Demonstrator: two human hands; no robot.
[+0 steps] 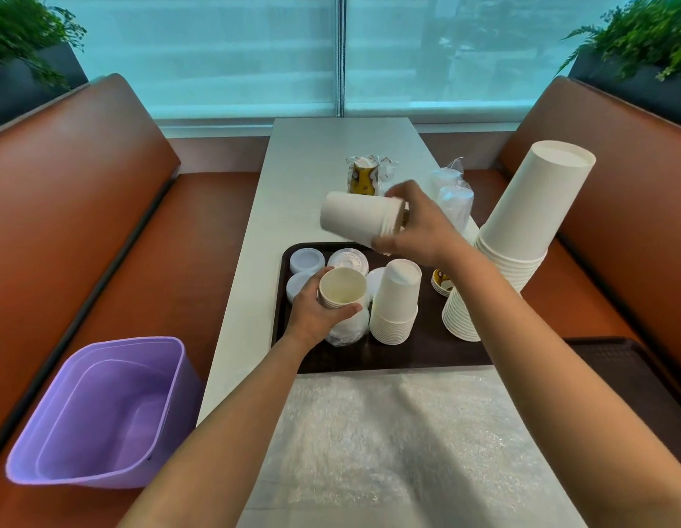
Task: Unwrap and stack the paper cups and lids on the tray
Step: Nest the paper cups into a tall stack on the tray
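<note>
A dark brown tray [388, 356] lies on the white table. My left hand [316, 310] grips an upright stack of white paper cups [342, 289], its lower part still in clear wrap [348, 329], at the tray's left. Above the tray my right hand [418, 226] holds a short stack of white cups [358, 217] on its side by the rim end. An upside-down cup stack [398, 299] stands in the tray's middle. A taller leaning stack [521, 230] rises from the tray's right edge. Several white lids [308, 261] lie at the tray's back left.
A wrapped pack of yellow printed cups [369, 175] and wrapped clear lids [453, 196] lie further back on the table. A purple bin [102, 413] sits on the left bench. Bubble wrap [399, 443] covers the near table. A second dark tray [636, 383] rests on the right bench.
</note>
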